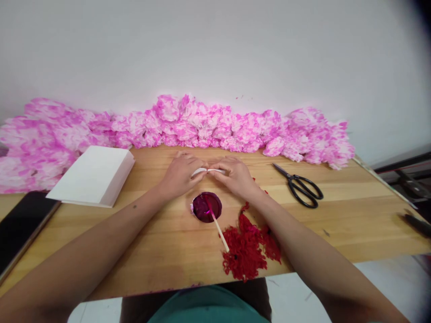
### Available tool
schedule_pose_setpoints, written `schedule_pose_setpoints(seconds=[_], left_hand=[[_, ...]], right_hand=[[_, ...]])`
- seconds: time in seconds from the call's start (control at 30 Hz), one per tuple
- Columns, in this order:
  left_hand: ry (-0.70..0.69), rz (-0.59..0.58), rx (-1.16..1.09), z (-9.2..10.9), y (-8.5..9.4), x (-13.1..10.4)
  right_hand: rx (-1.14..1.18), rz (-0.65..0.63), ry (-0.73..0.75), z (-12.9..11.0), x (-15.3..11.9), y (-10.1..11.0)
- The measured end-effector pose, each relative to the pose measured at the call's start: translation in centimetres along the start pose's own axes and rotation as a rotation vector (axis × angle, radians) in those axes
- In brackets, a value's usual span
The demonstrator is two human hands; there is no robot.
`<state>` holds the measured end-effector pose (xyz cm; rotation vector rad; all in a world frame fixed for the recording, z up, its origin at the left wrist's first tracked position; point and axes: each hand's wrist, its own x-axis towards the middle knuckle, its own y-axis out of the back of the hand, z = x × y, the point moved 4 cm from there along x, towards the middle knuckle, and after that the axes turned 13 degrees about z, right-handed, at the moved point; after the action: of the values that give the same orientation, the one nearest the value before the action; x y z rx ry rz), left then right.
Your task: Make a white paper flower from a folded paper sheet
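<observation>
Between both hands [183, 174] [235, 175], white strip [200, 170], partly covered

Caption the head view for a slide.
Left hand and right hand pinch a white piece beyond a purple dish, near pink-white puffs.

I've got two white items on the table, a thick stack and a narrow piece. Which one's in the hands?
The narrow white piece, pinched between left hand and right hand; the thick stack lies untouched.
</observation>
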<state>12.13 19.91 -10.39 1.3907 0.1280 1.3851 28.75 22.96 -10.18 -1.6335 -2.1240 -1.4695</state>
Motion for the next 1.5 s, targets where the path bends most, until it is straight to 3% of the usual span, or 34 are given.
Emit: schedule_pose_setpoints(seconds=[0.4,1.0,1.27,1.5], left_hand=[[0.089,-0.008,-0.007,0.9,-0.1,0.4],[0.176,-0.046,-0.192,0.2,0.6,0.6],[0.498,-0.204,-0.544,0.2,1.5,0.5],[0.596,-0.200,-0.650,-0.2,0.9,0.1]], right_hand=[[-0.087,-0.012,0.045,-1.0,0.0,-0.2],[-0.016,-0.033,0.047,-0.8,0.3,0.5],[-0.033,-0.005,0.123,-0.5,0.4,0.8],[-0.072,0.050,0.216,-0.8,0.2,0.9]])
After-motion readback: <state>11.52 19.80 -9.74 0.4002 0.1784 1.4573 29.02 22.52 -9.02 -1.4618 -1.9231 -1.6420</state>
